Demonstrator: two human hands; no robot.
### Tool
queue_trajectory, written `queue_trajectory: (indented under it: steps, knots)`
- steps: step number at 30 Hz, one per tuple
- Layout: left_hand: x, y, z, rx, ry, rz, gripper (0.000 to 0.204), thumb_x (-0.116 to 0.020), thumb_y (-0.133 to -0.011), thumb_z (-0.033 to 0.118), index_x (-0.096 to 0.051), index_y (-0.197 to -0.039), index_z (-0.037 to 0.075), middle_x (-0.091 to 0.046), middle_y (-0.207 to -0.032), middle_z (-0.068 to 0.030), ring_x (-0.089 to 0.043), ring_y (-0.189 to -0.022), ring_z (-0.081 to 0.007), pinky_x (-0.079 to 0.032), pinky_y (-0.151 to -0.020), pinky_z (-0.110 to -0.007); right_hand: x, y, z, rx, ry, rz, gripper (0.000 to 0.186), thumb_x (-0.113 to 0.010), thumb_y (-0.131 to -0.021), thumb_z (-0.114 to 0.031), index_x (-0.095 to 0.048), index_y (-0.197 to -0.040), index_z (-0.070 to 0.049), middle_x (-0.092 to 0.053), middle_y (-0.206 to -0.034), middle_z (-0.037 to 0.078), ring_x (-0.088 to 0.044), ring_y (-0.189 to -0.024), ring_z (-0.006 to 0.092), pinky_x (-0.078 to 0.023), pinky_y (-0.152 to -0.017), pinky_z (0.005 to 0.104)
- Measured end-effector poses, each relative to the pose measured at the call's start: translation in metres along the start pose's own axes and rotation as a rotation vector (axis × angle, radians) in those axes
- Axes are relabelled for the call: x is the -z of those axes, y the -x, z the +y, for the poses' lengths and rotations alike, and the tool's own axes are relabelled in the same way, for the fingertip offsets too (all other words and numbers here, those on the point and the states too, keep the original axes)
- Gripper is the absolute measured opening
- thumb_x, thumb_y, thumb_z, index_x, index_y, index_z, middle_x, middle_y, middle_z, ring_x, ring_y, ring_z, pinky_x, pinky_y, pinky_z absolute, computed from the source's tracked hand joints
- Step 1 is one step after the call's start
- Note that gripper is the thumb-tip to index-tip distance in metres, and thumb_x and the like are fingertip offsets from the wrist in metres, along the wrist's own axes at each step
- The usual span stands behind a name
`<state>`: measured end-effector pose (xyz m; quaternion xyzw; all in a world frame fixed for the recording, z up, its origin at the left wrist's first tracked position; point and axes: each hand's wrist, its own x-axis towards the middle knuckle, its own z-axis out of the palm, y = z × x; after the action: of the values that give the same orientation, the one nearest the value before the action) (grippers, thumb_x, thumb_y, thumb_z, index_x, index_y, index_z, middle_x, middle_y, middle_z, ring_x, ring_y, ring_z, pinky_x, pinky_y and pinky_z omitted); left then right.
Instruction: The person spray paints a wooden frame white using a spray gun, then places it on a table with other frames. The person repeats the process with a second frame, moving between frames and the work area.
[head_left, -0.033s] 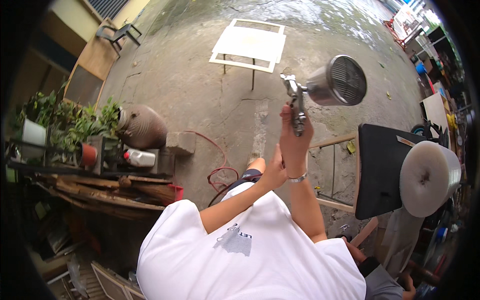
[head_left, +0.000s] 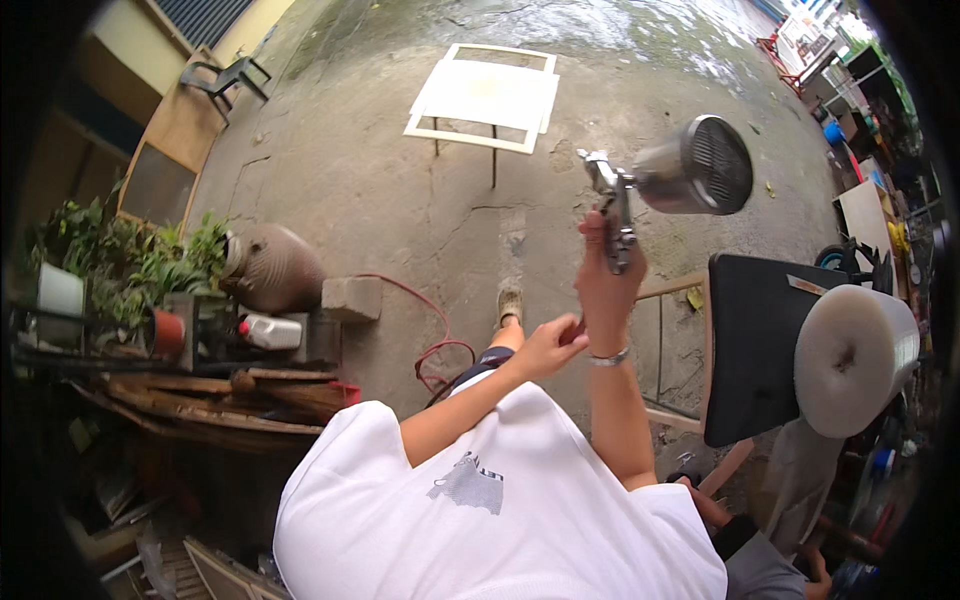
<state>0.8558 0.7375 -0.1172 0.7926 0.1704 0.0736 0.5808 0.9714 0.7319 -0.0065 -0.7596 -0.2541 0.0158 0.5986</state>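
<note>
A metal spray gun [head_left: 615,205] with a large silver cup [head_left: 695,165] is held upright in my right hand [head_left: 610,270], fingers wrapped round its handle. My left hand [head_left: 555,340] is lower, just left of the right wrist, its fingers curled on something too small to make out. A red hose [head_left: 440,330] loops on the concrete beyond my left forearm. Farther ahead, white frames and a flat white panel [head_left: 480,95] rest on a thin-legged stand [head_left: 494,160].
Plants [head_left: 180,250], a clay jar [head_left: 275,265], a concrete block [head_left: 350,298] and stacked boards [head_left: 200,400] are on the left. A chair [head_left: 225,80] is farther back. A black board [head_left: 750,350] and plastic-film roll [head_left: 850,360] stand at right. Another person's arm [head_left: 815,570] shows lower right.
My right hand and spray gun have shifted right. My left hand has moved slightly down and left, apart from the right wrist. My foot now shows farther forward.
</note>
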Motion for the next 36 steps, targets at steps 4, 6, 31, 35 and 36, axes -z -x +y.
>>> queue_trajectory:
  steps: [4,6,31,35,36]
  knots:
    - [0.009,-0.058,-0.114,0.065,-0.073,-0.167,0.029,-0.069,-0.092,0.032,-0.069,-0.101,0.005,-0.068,-0.085,-0.017,-0.064,-0.087,-0.0288,-0.05,-0.077,-0.04,0.02,-0.112,0.023,-0.059,-0.09,0.094,0.034,-0.069,-0.095,-0.036,-0.071,-0.098,-0.002,-0.071,-0.077,0.003,-0.051,-0.047,0.0051,-0.035,-0.039,0.0258]
    - [0.02,-0.076,-0.169,0.186,-0.006,-0.096,0.028,-0.071,-0.09,0.029,-0.07,-0.102,0.003,-0.069,-0.082,-0.0161,-0.066,-0.08,-0.0232,-0.05,-0.075,-0.039,0.032,-0.179,0.049,-0.001,-0.026,0.145,0.035,-0.07,-0.095,-0.035,-0.071,-0.092,-0.001,-0.07,-0.074,0.003,-0.053,-0.049,0.005,-0.036,-0.041,0.0267]
    - [0.121,-0.476,-0.247,0.613,-0.392,0.751,0.037,-0.071,-0.088,0.026,-0.053,-0.066,0.003,-0.059,-0.065,-0.0182,-0.059,-0.063,-0.041,-0.044,-0.055,-0.047,-0.164,-0.868,0.368,0.192,0.394,-0.17,0.038,-0.064,-0.098,-0.038,-0.073,-0.089,-0.002,-0.071,-0.073,0.003,-0.045,-0.038,0.0058,-0.03,-0.036,0.0271]
    - [0.106,-0.534,-0.261,0.582,-0.366,0.674,0.04,-0.077,-0.081,0.029,-0.051,-0.063,0.006,-0.055,-0.06,-0.0134,-0.058,-0.057,-0.0348,-0.043,-0.052,-0.043,-0.237,-0.931,0.458,0.361,0.471,-0.335,0.036,-0.065,-0.098,-0.035,-0.073,-0.086,-0.002,-0.07,-0.069,0.001,-0.048,-0.041,0.0056,-0.032,-0.038,0.0265]
    - [0.111,-0.555,-0.261,0.575,-0.351,0.656,0.04,-0.079,-0.08,0.029,-0.052,-0.063,0.006,-0.054,-0.059,-0.0124,-0.057,-0.057,-0.0337,-0.043,-0.052,-0.043,-0.251,-0.945,0.474,0.423,0.447,-0.356,0.037,-0.065,-0.097,-0.035,-0.073,-0.086,-0.002,-0.07,-0.069,0.001,-0.048,-0.04,0.0056,-0.033,-0.038,0.0265]
